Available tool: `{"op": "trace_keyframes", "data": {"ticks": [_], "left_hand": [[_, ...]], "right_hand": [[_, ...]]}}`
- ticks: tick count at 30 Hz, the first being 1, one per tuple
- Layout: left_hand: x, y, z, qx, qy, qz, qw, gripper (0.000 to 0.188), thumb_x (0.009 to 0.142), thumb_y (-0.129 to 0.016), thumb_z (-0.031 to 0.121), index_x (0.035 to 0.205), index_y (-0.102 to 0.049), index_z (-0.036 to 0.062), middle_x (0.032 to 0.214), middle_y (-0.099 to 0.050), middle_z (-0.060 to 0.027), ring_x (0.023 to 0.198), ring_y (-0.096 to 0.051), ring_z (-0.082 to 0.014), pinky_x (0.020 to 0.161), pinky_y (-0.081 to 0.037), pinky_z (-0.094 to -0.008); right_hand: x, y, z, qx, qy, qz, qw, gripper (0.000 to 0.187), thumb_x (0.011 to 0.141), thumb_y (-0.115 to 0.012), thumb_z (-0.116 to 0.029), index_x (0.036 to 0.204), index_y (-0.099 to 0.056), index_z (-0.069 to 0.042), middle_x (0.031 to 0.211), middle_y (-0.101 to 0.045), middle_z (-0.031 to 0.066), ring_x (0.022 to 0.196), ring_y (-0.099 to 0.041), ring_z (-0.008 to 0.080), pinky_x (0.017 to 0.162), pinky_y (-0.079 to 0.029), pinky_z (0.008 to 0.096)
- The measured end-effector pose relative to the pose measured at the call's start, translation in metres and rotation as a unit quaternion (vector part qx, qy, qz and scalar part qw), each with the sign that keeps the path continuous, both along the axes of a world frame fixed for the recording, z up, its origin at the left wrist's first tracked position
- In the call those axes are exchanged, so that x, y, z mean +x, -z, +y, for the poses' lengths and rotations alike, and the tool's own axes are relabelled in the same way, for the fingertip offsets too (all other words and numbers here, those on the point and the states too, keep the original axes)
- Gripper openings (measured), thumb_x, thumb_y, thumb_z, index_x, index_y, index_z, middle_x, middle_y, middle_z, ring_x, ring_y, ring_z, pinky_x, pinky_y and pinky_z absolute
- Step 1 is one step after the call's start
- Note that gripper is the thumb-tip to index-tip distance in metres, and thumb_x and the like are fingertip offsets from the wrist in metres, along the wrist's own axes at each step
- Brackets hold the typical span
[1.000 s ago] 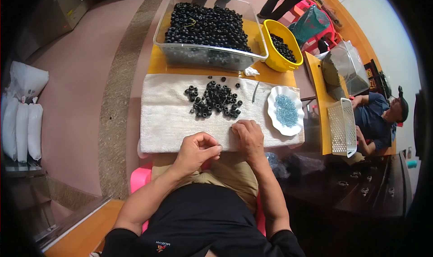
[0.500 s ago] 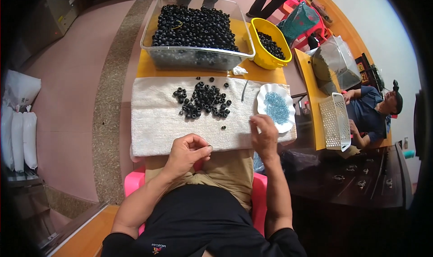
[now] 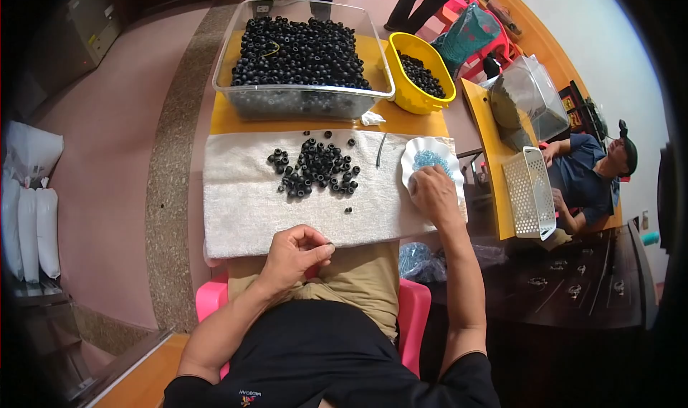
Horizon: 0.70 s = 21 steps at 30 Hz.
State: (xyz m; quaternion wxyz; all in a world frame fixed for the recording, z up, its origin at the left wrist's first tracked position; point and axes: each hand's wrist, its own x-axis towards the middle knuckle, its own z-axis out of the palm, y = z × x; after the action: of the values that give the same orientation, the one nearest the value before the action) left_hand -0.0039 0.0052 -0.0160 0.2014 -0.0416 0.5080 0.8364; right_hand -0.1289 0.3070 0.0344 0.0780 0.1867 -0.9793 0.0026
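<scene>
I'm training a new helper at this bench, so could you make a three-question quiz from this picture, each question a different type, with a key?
1. True or false: the left hand is at the fluted white dish.
2. Choose one: the tub beside the clear bin is A) red, B) yellow, C) green.
3. Fill in the blank: the pile of black beads lies on a white ____.

Key:
1. False; the right hand is there.
2. B.
3. Towel (cloth is also fine).
</scene>
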Motion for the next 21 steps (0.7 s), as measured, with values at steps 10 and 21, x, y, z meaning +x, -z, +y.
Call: {"op": "trace_keyframes", "data": {"ticks": [10, 21], "left_hand": [[0.002, 0.002, 0.001, -0.017, 0.002, -0.002, 1.000, 0.012, 0.085, -0.072, 0.000, 0.093, -0.063, -0.0017, 0.086, -0.068, -0.0087, 0.073, -0.066, -0.0119, 0.069, -0.055, -0.0251], [0.004, -0.001, 0.000, -0.015, 0.008, -0.004, 1.000, 0.011, 0.086, -0.072, 0.001, 0.093, -0.063, -0.0020, 0.086, -0.068, -0.0080, 0.075, -0.065, -0.0114, 0.070, -0.056, -0.0249]], "right_hand": [[-0.011, -0.009, 0.005, 0.116, -0.090, -0.049, 0.988, 0.009, 0.076, -0.062, -0.008, 0.079, -0.069, -0.004, 0.086, -0.068, 0.0101, 0.088, -0.062, 0.0279, 0.083, -0.052, 0.0368], [-0.017, 0.000, 0.014, 0.113, -0.070, -0.061, 0.989, 0.015, 0.081, -0.059, -0.013, 0.075, -0.068, -0.003, 0.082, -0.067, 0.0117, 0.083, -0.063, 0.0288, 0.079, -0.052, 0.0388]]}}
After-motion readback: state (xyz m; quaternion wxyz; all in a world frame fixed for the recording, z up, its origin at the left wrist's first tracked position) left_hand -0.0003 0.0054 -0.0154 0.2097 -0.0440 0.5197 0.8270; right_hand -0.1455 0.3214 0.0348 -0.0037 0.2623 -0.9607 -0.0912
